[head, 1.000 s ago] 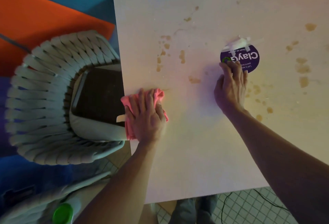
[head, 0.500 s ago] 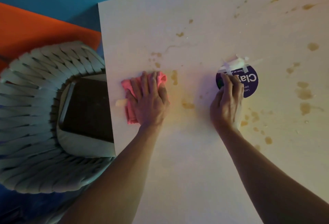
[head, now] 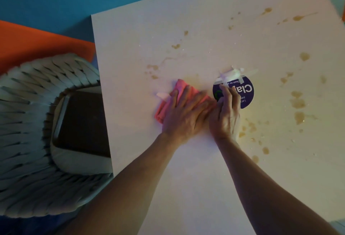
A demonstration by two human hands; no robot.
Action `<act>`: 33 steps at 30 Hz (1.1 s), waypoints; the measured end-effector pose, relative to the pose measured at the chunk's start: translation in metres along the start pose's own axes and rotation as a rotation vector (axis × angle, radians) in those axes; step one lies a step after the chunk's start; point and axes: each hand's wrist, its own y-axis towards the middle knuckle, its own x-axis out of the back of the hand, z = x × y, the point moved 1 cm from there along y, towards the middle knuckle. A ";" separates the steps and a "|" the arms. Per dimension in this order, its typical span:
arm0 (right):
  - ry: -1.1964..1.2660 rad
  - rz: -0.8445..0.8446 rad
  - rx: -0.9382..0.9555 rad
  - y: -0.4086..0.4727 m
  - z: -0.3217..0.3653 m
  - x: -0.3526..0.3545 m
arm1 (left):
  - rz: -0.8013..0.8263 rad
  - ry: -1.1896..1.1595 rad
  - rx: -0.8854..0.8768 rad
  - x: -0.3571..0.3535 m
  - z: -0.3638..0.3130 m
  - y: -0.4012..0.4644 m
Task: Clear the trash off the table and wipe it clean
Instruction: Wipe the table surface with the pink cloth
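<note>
A pink cloth [head: 179, 93] lies on the white table [head: 196, 188] under my left hand [head: 186, 115], whose straight fingers press flat on it. Just to the right, touching it, my right hand [head: 225, 113] rests its fingers on the left part of a round purple sticker [head: 244, 93] taped to the table with white tape [head: 233, 75]. Brown spill stains [head: 298, 104] dot the table to the right of the sticker, and more stains [head: 153, 68] sit above the cloth. A small white scrap [head: 162, 95] pokes out at the cloth's left edge.
A woven grey chair [head: 37, 122] with a dark seat cushion [head: 84, 122] stands tucked against the table's left edge. Blue and orange floor mats [head: 37, 38] lie beyond it.
My left hand has slid the pink cloth from the table's left edge rightward across the stains until it meets my right hand. My right hand has stayed on the sticker.
</note>
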 end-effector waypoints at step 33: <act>-0.333 0.122 0.018 0.003 0.009 -0.002 | 0.057 0.021 0.600 0.024 0.031 -0.117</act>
